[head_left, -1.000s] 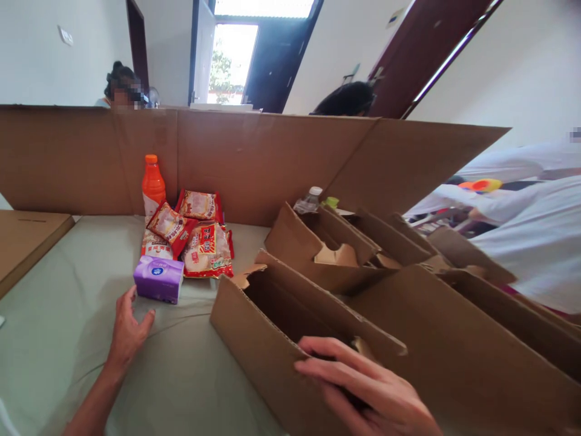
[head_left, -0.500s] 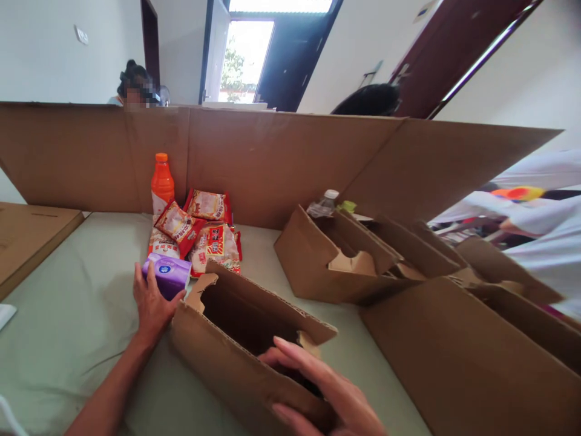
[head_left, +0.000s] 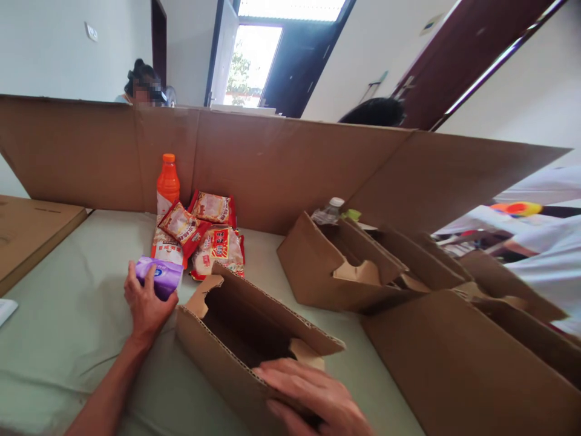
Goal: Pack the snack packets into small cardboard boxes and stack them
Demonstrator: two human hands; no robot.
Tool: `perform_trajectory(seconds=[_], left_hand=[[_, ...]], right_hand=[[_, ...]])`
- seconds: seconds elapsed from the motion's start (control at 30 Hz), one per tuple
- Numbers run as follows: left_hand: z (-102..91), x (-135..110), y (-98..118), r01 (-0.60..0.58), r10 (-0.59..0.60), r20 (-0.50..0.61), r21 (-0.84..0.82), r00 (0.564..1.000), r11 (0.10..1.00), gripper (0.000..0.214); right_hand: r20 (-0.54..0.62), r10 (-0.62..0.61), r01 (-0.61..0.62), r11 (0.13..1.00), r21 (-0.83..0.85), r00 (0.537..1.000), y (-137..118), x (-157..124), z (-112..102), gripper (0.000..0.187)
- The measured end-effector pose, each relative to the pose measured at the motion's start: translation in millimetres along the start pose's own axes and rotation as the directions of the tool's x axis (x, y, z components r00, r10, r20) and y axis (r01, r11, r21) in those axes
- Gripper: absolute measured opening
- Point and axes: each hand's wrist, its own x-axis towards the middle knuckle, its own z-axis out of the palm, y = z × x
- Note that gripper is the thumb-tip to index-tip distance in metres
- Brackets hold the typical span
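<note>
My left hand [head_left: 149, 306] is wrapped round a purple tissue pack [head_left: 167, 280], left of an open cardboard box [head_left: 218, 357]. My right hand [head_left: 313, 393] grips the near wall of that box, with fingers over the top edge and the thumb on the outer side. The box's inside is dark and its contents cannot be made out. Just behind the tissue pack lie several red and white snack bags [head_left: 218, 251]. An orange bottle [head_left: 168, 181] stands upright behind them.
More open cardboard boxes [head_left: 318, 272] stand on the right; a clear bottle [head_left: 333, 209] shows in one. A cardboard partition [head_left: 281, 163] runs along the back. A flat carton [head_left: 36, 233] lies at left. A person [head_left: 143, 82] is beyond the partition; another person's sleeve [head_left: 544, 242] shows at right.
My left hand has drawn the tissue pack slightly left, away from the box and snack bags. My right hand's fingers have come down and closed over the box's near edge.
</note>
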Motion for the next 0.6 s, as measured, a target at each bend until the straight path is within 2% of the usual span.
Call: perform_trajectory(seconds=[0.23, 0.33, 0.4, 0.5, 0.6], left_hand=[[-43.7, -17, -49, 0.001, 0.007, -0.114, 0.074, 0.993, 0.997, 0.065], [-54.3, -25, -64, 0.016, -0.004, -0.130, 0.089, 0.991, 0.996, 0.067], [-57.3, -27, -69, 0.037, -0.026, -0.122, 0.088, 0.992, 0.995, 0.068], [-56.5, -28, -70, 0.089, -0.081, -0.082, 0.095, 0.993, 0.991, 0.075], [-52.4, -25, -68, 0.116, -0.109, -0.074, 0.095, 0.991, 0.989, 0.078]], right_hand=[[0.014, -0.122, 0.120, 0.989, 0.085, 0.992, 7, 40, 17, 0.028], [-0.016, -0.157, 0.157, 0.987, 0.024, 0.987, 14, 57, 27, 0.028], [-0.080, -0.168, 0.162, 0.984, -0.069, 0.983, 16, 62, 32, 0.028], [-0.192, -0.158, 0.122, 0.975, -0.187, 0.969, 18, 53, 38, 0.037], [-0.280, -0.079, 0.025, 0.981, -0.191, 0.957, 21, 25, 40, 0.053]])
